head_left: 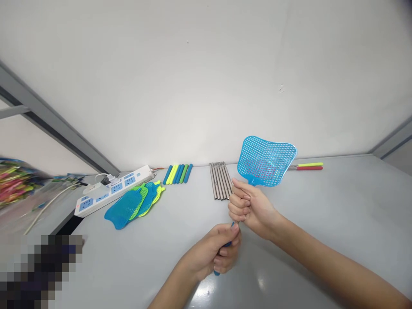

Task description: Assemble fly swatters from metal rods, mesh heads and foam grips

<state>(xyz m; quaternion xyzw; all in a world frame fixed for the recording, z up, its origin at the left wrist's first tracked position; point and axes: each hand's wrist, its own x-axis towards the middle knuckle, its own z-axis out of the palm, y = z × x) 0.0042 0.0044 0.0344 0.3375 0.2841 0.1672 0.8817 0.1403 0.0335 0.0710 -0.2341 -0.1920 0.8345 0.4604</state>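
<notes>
A fly swatter with a blue mesh head (267,159) is held up at a tilt in both hands, above the table. My right hand (246,206) is closed around its shaft just below the head. Lower down, my left hand (222,251) wraps round the blue handle (216,272), whose end pokes out beneath the fingers. A little metal shaft shows between the two hands; most of it is hidden. Just left of my right hand, several metal tubes (220,182) lie side by side on the table.
Blue, yellow and green handle grips (178,174) lie in a row at the back. Loose blue and green swatter heads (127,208) overlap beside a white power strip (120,189). Behind the held swatter lie yellow and red handles (310,166). Bagged colourful items (16,180) are far left.
</notes>
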